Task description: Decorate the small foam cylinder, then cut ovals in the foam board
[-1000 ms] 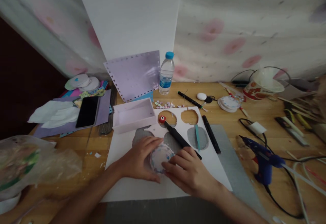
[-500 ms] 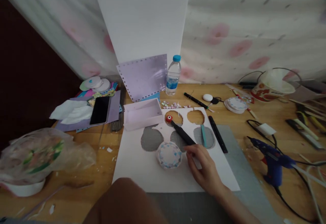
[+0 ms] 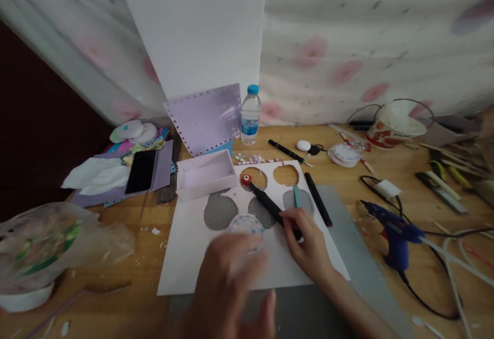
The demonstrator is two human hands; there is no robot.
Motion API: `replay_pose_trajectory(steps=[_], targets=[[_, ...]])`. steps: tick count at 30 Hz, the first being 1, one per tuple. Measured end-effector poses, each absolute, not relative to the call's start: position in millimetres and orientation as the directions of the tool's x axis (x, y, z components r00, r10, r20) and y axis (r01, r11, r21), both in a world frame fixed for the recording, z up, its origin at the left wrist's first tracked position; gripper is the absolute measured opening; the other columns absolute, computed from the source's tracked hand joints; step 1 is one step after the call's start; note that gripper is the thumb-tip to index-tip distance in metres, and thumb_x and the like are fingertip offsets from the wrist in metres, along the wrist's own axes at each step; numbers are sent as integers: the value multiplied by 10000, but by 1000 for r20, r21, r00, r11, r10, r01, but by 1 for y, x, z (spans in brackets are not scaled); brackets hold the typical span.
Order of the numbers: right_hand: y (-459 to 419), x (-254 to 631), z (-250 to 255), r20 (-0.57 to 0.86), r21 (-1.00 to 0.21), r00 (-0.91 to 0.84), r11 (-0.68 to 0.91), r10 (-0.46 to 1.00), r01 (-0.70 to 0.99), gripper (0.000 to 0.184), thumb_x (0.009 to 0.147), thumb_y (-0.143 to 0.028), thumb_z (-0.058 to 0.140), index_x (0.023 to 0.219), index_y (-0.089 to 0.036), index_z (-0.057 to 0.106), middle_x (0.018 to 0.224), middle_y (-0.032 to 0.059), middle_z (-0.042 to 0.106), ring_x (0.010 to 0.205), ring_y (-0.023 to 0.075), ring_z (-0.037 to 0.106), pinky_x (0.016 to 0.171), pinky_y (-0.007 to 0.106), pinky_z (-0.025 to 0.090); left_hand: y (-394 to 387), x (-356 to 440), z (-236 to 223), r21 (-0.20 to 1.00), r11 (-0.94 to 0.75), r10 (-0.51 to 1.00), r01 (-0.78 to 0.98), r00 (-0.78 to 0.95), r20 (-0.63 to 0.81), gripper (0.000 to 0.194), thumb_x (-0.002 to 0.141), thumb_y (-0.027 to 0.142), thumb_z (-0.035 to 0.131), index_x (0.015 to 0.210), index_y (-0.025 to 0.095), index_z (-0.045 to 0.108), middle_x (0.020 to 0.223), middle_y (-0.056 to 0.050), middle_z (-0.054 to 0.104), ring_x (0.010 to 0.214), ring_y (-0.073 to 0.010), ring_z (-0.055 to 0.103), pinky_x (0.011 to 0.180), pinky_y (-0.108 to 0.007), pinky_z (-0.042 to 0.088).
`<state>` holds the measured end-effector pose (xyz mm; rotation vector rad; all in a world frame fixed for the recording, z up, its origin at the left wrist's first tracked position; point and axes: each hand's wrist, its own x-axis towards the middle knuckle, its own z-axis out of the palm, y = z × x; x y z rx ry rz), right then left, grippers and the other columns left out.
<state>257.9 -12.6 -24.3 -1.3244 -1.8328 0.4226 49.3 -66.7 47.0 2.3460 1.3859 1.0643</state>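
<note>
My right hand [image 3: 304, 236] has its fingertips and thumb closed around the handle of a slim black tool [image 3: 266, 202] with a red round end. This tool lies slanted across a white sheet with round cut-outs [image 3: 185, 256]. Blurred by motion, my left hand [image 3: 231, 277] is over the lower part of the sheet, thumb apart from the fingers, and nothing shows in it. Behind its fingers, partly covered, lies a round white disc [image 3: 246, 221] with blue and pink spots along its rim. A teal strip [image 3: 297, 196] is beside a cut-out.
A lilac open box [image 3: 206, 190] and a water bottle [image 3: 250, 115] stand behind the sheet. A black marker [image 3: 318, 200] and a blue glue gun [image 3: 395, 236] with its cord are at right. Left are a phone [image 3: 141, 171] and a bagged bowl of food [image 3: 42, 246].
My left hand has come into view over the sheet, near the spotted disc. My right fingers have moved onto the black tool's handle. The whole view has shifted slightly right.
</note>
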Motion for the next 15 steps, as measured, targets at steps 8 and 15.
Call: replay_pose_trajectory(steps=[8, 15], targets=[[19, 251, -38, 249, -361, -170, 255, 953, 897, 296, 884, -279, 556, 1106, -85, 574, 1019, 171, 566, 936, 312, 543, 810, 458, 475, -13, 58, -10, 547, -341, 935, 765, 337, 112, 938, 552, 313, 836, 1348, 160, 364, 1293, -173, 518, 1167, -369, 487, 986, -561, 407], [24, 262, -33, 217, -431, -228, 302, 949, 850, 230, 931, -269, 471, 1075, -110, 555, 970, 148, 577, 923, 289, 567, 797, 425, 486, 1, 31, -7, 841, -219, 954, 494, 289, 79, 755, 668, 335, 788, 1325, 257, 425, 1315, -103, 502, 1192, -302, 499, 984, -459, 438]])
